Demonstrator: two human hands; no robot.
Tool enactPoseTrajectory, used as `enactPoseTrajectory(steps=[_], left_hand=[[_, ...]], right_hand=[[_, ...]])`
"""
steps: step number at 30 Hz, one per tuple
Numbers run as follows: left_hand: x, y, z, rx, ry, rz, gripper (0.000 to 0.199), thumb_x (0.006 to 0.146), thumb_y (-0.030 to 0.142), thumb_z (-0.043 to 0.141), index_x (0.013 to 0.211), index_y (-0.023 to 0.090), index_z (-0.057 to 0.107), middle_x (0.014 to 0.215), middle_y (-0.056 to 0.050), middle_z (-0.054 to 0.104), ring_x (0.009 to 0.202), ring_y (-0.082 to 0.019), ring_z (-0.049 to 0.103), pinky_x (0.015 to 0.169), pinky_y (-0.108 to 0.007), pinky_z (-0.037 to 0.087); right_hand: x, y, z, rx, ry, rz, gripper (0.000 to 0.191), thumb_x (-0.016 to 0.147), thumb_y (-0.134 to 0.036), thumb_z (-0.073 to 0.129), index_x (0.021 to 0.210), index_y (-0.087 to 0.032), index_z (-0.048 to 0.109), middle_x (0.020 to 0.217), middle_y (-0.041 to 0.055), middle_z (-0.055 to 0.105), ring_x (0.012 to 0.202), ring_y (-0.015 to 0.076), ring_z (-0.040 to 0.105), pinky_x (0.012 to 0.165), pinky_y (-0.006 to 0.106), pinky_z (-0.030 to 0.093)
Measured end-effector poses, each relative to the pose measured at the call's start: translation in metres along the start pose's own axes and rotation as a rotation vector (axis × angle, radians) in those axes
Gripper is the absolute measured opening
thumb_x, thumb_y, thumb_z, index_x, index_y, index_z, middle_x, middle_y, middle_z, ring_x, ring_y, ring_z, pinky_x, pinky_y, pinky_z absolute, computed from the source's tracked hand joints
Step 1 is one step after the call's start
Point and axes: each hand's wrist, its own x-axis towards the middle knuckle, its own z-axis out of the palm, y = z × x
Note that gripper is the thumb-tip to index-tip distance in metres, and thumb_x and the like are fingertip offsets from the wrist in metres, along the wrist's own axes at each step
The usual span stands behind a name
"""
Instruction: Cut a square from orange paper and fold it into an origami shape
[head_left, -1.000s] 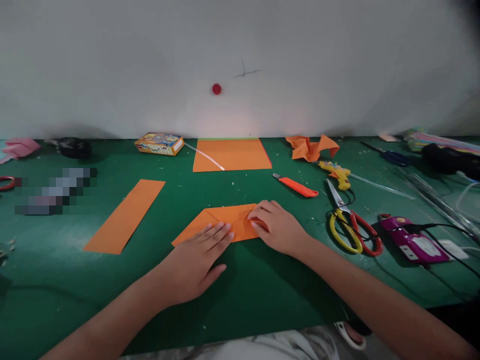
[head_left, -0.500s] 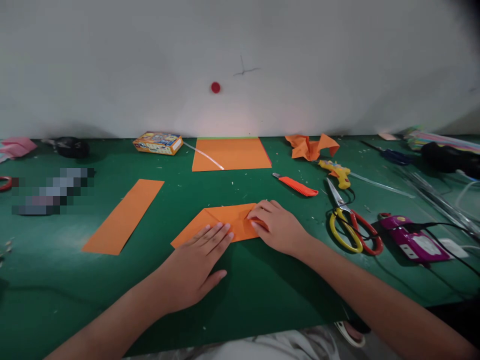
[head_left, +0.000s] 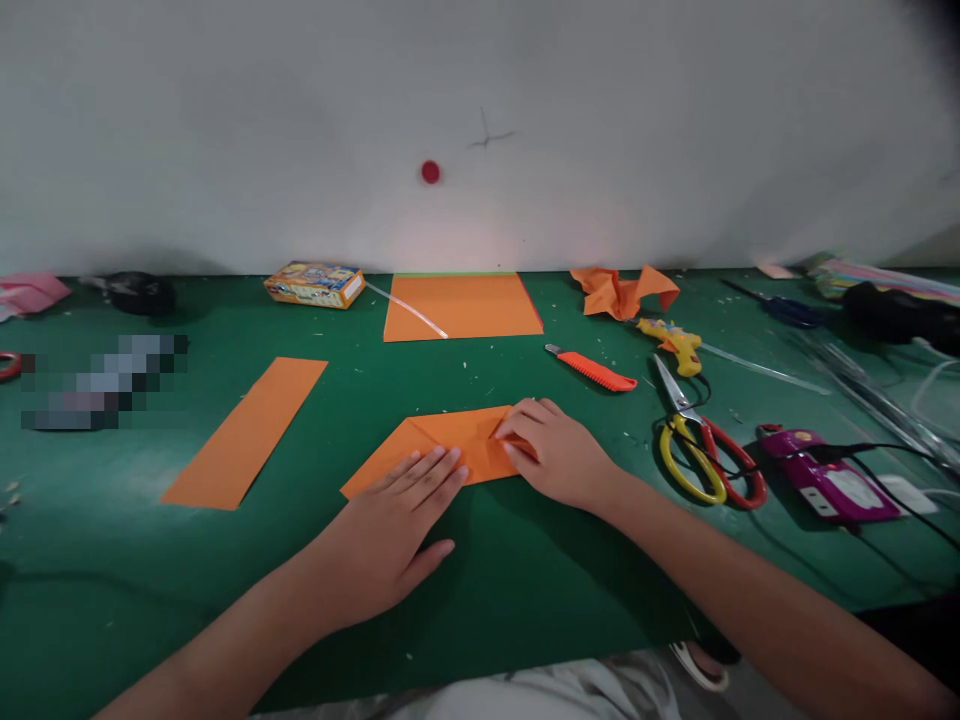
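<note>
An orange sheet of paper (head_left: pixel 480 430) with creases and folded corners lies on the green table in front of me. My left hand (head_left: pixel 401 535) rests flat on its left part, fingers stretched and thumb apart. At the paper's right end, my right hand (head_left: pixel 559 450) pinches a folded corner between thumb and fingers; the corner is partly hidden by the hand. A plain orange paper strip (head_left: pixel 247 435) lies to the left, slanted and touched by neither hand.
Behind the paper lie a stack of orange sheets (head_left: pixel 465 308), a small box (head_left: pixel 315 285) and an orange cutter knife (head_left: pixel 596 371). To the right are scissors (head_left: pixel 694 445), a yellow glue gun (head_left: pixel 671 345), crumpled orange paper (head_left: pixel 624 293) and a purple power strip (head_left: pixel 825 478) with black cables.
</note>
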Motion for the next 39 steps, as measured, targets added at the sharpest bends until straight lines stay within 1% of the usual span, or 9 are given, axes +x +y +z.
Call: enactPoseTrajectory(steps=[6, 10, 13, 20, 26, 29, 33, 36, 39], left_hand=[[-0.001, 0.003, -0.003, -0.017, -0.024, -0.001, 0.069, 0.108, 0.044, 0.04, 0.166, 0.02, 0.012, 0.171, -0.009, 0.018, 0.157, -0.029, 0.021, 0.127, -0.047, 0.026], [-0.002, 0.002, -0.002, -0.086, -0.048, -0.01, 0.079, 0.103, 0.055, 0.047, 0.166, 0.018, 0.015, 0.17, -0.013, 0.02, 0.157, -0.032, 0.02, 0.127, -0.051, 0.025], [-0.002, 0.0, -0.003, -0.118, -0.051, -0.005, 0.082, 0.101, 0.059, 0.049, 0.165, 0.017, 0.018, 0.168, -0.016, 0.024, 0.156, -0.035, 0.022, 0.127, -0.053, 0.025], [-0.01, 0.001, -0.011, -0.092, -0.072, -0.014, 0.082, 0.104, 0.055, 0.046, 0.167, 0.025, 0.004, 0.171, -0.009, 0.016, 0.156, -0.032, 0.022, 0.127, -0.051, 0.025], [-0.056, -0.017, -0.009, -0.032, -0.049, -0.124, 0.084, 0.103, 0.049, 0.051, 0.166, 0.028, 0.0, 0.171, -0.007, 0.02, 0.155, -0.031, 0.026, 0.127, -0.051, 0.026], [-0.072, -0.028, -0.01, -0.067, -0.03, -0.197, 0.073, 0.105, 0.044, 0.048, 0.165, 0.034, 0.009, 0.17, -0.003, 0.026, 0.153, -0.028, 0.032, 0.126, -0.051, 0.029], [-0.068, -0.034, -0.008, -0.148, 0.109, -0.396, 0.047, 0.1, 0.045, 0.052, 0.144, 0.03, 0.045, 0.154, -0.007, 0.052, 0.141, -0.032, 0.05, 0.114, -0.051, 0.045], [-0.053, -0.034, -0.007, -0.187, 0.164, -0.52, 0.035, 0.093, 0.041, 0.057, 0.125, 0.027, 0.054, 0.128, -0.01, 0.066, 0.119, -0.034, 0.062, 0.098, -0.051, 0.053], [-0.043, -0.033, -0.009, -0.274, 0.138, -0.537, 0.037, 0.09, 0.034, 0.055, 0.127, 0.029, 0.054, 0.118, -0.008, 0.068, 0.109, -0.032, 0.063, 0.089, -0.047, 0.056]], right_hand=[[-0.003, -0.009, -0.011, -0.091, 0.006, -0.063, 0.031, 0.097, -0.026, 0.054, 0.126, -0.019, 0.065, 0.127, 0.0126, 0.065, 0.113, 0.0299, 0.056, 0.1, 0.049, 0.045], [-0.019, -0.035, -0.01, -0.1, -0.107, -0.271, 0.062, 0.098, -0.041, 0.055, 0.155, -0.02, 0.042, 0.158, 0.0127, 0.047, 0.144, 0.0355, 0.039, 0.119, 0.058, 0.027], [-0.036, -0.048, 0.002, -0.047, -0.22, -0.32, 0.085, 0.098, -0.058, 0.052, 0.164, -0.012, 0.022, 0.169, 0.0158, 0.025, 0.157, 0.0312, 0.02, 0.127, 0.052, 0.019], [-0.072, -0.025, -0.01, -0.118, -0.233, -0.142, 0.08, 0.101, -0.054, 0.049, 0.164, -0.012, 0.022, 0.167, 0.0168, 0.027, 0.155, 0.033, 0.026, 0.124, 0.056, 0.032], [-0.09, -0.006, -0.03, -0.15, -0.257, -0.086, 0.076, 0.105, -0.049, 0.046, 0.166, -0.02, 0.014, 0.168, 0.0129, 0.027, 0.155, 0.0309, 0.026, 0.125, 0.058, 0.028], [-0.088, -0.001, -0.03, -0.081, -0.241, -0.049, 0.073, 0.104, -0.046, 0.048, 0.166, -0.026, 0.014, 0.168, 0.0092, 0.03, 0.155, 0.0292, 0.028, 0.124, 0.057, 0.032], [-0.076, 0.003, -0.024, -0.001, -0.078, 0.124, 0.071, 0.098, -0.033, 0.058, 0.161, -0.031, 0.027, 0.16, 0.0098, 0.046, 0.148, 0.0331, 0.04, 0.113, 0.059, 0.042], [-0.064, 0.004, -0.02, 0.099, 0.002, 0.186, 0.068, 0.09, -0.021, 0.064, 0.153, -0.031, 0.041, 0.137, 0.0099, 0.064, 0.132, 0.0328, 0.053, 0.106, 0.058, 0.046], [-0.055, 0.007, -0.017, 0.231, 0.038, 0.22, 0.064, 0.084, -0.011, 0.063, 0.145, -0.03, 0.051, 0.112, 0.0076, 0.069, 0.111, 0.0282, 0.061, 0.097, 0.05, 0.053]])
